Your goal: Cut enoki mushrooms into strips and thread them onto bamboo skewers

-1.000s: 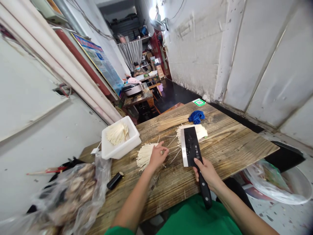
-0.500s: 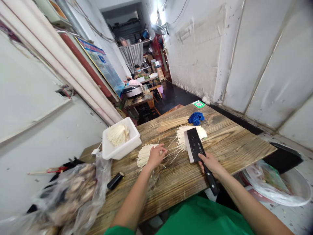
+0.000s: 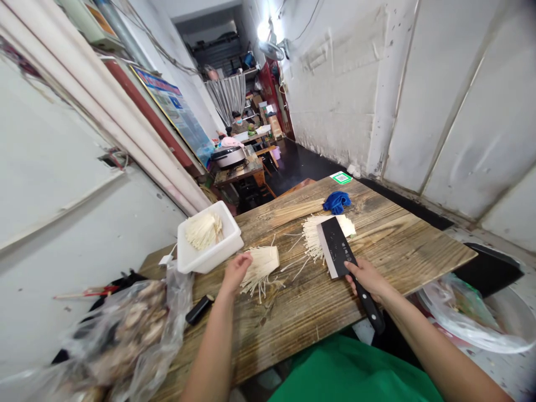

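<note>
In my right hand (image 3: 366, 279) is the black handle of a cleaver (image 3: 337, 248). Its wide dark blade lies over a spread bunch of enoki mushrooms (image 3: 310, 234), hiding part of it. My left hand (image 3: 237, 272), fingers loosely bent and nothing visible in them, is at the left side of a second enoki bunch (image 3: 264, 262) on the wooden table (image 3: 301, 312). Whether the fingertips touch that bunch I cannot tell. More enoki (image 3: 203, 230) fills part of a white plastic tub (image 3: 209, 259) beyond my left hand.
Thin skewers (image 3: 297, 212) and a blue cloth (image 3: 336, 202) lie at the far side. A short black cylinder (image 3: 200, 310) and a plastic bag of brown mushrooms (image 3: 138, 324) are at left. A lined bin (image 3: 473, 312) stands right. Another person sits at a far table.
My left hand has moved left across the nearer enoki bunch, uncovering its cut end. The cleaver in my right hand has shifted slightly right and toward me.
</note>
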`<state>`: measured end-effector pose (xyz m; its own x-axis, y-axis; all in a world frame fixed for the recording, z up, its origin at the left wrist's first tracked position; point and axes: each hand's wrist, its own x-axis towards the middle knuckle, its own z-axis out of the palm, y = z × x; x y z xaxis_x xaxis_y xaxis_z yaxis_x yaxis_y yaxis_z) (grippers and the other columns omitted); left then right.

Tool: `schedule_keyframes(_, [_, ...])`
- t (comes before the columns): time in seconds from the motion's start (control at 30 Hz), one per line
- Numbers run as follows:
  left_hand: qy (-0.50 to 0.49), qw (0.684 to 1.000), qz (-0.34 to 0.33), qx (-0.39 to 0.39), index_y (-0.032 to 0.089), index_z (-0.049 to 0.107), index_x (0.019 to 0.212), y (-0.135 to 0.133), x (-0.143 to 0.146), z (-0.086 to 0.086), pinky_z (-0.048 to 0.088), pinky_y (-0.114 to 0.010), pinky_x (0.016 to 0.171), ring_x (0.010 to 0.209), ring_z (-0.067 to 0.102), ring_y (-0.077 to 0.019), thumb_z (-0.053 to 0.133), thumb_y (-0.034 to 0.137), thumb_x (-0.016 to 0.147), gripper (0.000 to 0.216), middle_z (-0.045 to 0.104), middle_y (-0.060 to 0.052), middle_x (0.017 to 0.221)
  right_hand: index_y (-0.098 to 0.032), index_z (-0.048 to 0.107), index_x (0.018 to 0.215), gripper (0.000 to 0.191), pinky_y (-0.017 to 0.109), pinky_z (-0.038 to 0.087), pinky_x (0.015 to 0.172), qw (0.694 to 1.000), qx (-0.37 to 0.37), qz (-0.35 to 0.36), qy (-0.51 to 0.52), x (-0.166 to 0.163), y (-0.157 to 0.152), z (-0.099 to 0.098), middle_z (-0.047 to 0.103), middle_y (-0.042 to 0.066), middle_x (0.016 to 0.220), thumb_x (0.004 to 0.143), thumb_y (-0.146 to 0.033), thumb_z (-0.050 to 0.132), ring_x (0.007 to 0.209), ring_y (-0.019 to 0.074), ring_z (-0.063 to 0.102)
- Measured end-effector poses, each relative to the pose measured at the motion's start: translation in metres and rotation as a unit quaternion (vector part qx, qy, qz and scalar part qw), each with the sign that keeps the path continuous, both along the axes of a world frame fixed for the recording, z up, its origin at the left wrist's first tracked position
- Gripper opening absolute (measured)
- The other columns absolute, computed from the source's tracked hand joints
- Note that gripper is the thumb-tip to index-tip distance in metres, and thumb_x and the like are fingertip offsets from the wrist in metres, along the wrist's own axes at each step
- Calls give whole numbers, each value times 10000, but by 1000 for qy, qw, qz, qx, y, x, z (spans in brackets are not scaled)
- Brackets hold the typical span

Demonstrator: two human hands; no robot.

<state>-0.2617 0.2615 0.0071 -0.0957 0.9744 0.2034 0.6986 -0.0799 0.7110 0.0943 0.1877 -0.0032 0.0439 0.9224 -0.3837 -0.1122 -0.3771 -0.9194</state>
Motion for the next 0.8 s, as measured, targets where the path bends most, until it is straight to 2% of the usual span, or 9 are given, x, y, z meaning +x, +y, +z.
schedule_keyframes(0.1, [43,991,124,31,145,628,1012,-10,-14,-1,337,-505,1025,1259,457,-339,491,370,819,326,628,-165,1202,-222,356,765,169,176,361,298,1000,20,1,10,-11,-4,4,464,-94,453,902,-288,429,307,66,383])
schedule_keyframes(0.13, [65,987,140,44,141,608,1092,-11,-11,-2,270,-529,1062,1310,393,-341,487,339,826,353,575,-178,1277,-222,359,771,173,177,363,301,1000,26,5,14,-15,-6,6,464,-96,456,892,-310,446,312,65,382])
schedule_keyframes(0.2, [126,984,116,56,171,596,1162,-8,2,-5,157,-519,1115,1359,327,-298,483,299,845,360,491,-151,1382,-224,363,779,199,180,366,305,999,34,19,23,-25,-8,8,468,-98,463,865,-356,485,320,65,382])
schedule_keyframes(0.23, [169,981,82,51,196,619,1141,-4,12,-7,133,-509,1124,1357,335,-275,477,302,860,332,484,-127,1396,-225,363,780,220,181,365,306,999,36,26,27,-30,-8,9,471,-99,465,848,-379,505,322,65,383])
schedule_keyframes(0.3, [208,976,58,34,214,686,1000,10,33,-10,116,-531,1120,1338,363,-274,496,342,862,267,510,-111,1376,-227,363,783,260,183,368,308,998,37,40,34,-39,-9,8,476,-99,470,816,-415,539,326,66,388])
schedule_keyframes(0.5, [227,971,68,-31,213,736,879,62,68,-13,133,-597,1077,1331,345,-355,609,463,771,301,497,-134,1389,-227,366,793,255,180,351,288,997,21,63,39,-54,-12,-3,471,-106,448,811,-427,523,299,68,379])
schedule_keyframes(0.57, [222,971,68,-61,223,745,764,74,72,-12,180,-600,1055,1273,424,-360,601,449,775,268,579,-108,1310,-227,363,786,236,180,348,281,997,15,66,37,-57,-13,-8,470,-106,438,821,-410,507,293,70,374])
schedule_keyframes(0.7, [202,972,72,-101,237,727,673,82,69,-9,343,-499,986,1035,614,-283,584,356,780,215,728,-35,1020,-227,356,772,209,180,350,280,997,1,70,43,-61,-15,-15,467,-104,428,839,-373,489,289,70,365])
schedule_keyframes(0.8, [196,970,110,-93,229,723,749,74,52,-8,397,-449,939,1017,625,-273,567,324,781,186,722,-46,1029,-226,357,772,201,181,349,285,996,-18,74,55,-65,-14,-19,467,-100,431,853,-358,485,293,72,367])
